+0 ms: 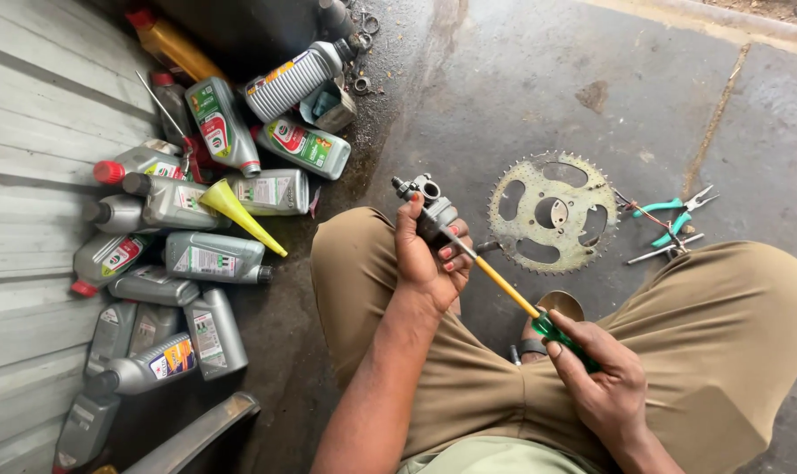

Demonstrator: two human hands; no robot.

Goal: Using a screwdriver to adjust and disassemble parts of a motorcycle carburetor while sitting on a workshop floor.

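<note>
Both hands are clamped tight: the left hand (429,259) is wrapped round a small metal carburettor (426,204), fingers curled across its body so its openings face up, while the right hand (596,369) is closed round the green handle of a screwdriver (504,287). That yellow shaft runs up and to the left, and its tip meets the carburettor just beside the left fingertips, so one hand steadies the part while the other works the tool. All of it is held up over the knees, between the tan trousers (723,333), off the dirty floor.

Now the surroundings, biggest first. Along the corrugated shutter (29,175) on the left lies a heap of grey oil bottles (209,256), mostly tipped on their sides against one another, pushed well clear of the work. A yellow funnel (236,211) lies across them, spout pointing right. On the concrete floor (521,79) ahead lies a big toothed sprocket (554,212), flat, near the hands. Just beyond it, to the right, teal-handled pliers (675,215) with jaws parted and a slim metal tool (666,251) beside them, all apparently within reach.
</note>
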